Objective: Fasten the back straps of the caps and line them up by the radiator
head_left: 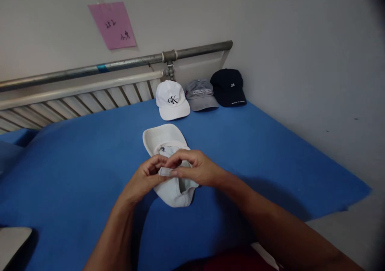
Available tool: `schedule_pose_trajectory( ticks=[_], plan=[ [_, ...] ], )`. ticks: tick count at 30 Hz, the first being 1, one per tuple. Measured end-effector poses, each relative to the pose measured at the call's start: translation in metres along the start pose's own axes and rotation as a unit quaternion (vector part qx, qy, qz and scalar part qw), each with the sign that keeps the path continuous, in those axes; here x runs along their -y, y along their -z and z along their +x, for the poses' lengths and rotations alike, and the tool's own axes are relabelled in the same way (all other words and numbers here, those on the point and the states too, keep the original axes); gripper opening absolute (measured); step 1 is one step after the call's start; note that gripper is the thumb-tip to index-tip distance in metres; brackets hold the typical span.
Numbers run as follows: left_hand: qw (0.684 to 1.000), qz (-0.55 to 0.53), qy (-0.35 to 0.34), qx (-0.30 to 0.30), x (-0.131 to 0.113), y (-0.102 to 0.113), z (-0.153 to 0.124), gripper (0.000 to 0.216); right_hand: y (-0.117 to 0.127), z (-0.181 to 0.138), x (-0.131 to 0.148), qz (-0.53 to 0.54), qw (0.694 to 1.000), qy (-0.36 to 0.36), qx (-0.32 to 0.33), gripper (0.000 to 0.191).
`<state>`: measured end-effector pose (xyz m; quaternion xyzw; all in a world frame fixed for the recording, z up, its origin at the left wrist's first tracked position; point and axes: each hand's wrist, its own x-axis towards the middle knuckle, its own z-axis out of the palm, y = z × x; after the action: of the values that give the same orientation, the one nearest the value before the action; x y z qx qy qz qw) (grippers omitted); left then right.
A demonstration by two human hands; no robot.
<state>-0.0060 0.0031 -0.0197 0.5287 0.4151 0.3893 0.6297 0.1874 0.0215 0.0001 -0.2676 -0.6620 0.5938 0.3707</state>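
A pale, whitish baseball cap [173,194] lies in front of me on the blue surface, its brim pointing away and its inside partly showing. Both hands pinch the cap's back strap above the opening. My left hand [146,177] is closed on the strap's left end, thumb along its edge. From the right, my right hand [197,167] is closed on the same strap, thumb and fingers pressed together. My fingers hide part of the strap and the cap's middle.
At the back stand a white cap [173,100], a grey cap [201,95] and a black cap [228,87] in a row. Behind runs a radiator [99,98] with a metal pipe [132,63]. A pink paper [112,25] hangs on the wall. A pale-edged object [13,243] sits lower left.
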Motion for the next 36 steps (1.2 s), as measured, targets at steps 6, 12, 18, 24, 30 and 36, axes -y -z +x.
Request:
schedule_pose_trajectory(
  ticks=[6,12,18,24,30,36],
  plan=[
    [0.964,0.256,-0.075,0.002,-0.008,0.014,-0.001,0.025,0.010,0.001,-0.004,0.231,0.971,-0.061,-0.002,0.013],
    [0.963,0.262,-0.066,0.011,-0.007,0.026,-0.004,0.015,0.017,0.002,-0.011,0.276,0.960,-0.048,-0.029,0.014],
    [0.989,0.147,-0.019,0.017,-0.009,0.019,-0.005,0.025,0.019,0.005,-0.014,0.297,0.953,-0.032,-0.056,0.013],
    [0.995,0.099,0.015,0.001,-0.007,0.017,-0.004,0.021,0.014,0.005,-0.015,0.234,0.969,0.001,-0.084,0.009],
    [0.998,0.052,0.019,0.032,-0.007,0.022,-0.008,0.012,0.004,0.003,-0.010,-0.012,0.999,0.002,-0.042,0.005],
    [0.998,0.044,0.024,0.030,-0.009,0.017,-0.007,0.011,0.003,0.004,-0.010,-0.034,0.998,-0.024,-0.048,0.006]
  ],
)
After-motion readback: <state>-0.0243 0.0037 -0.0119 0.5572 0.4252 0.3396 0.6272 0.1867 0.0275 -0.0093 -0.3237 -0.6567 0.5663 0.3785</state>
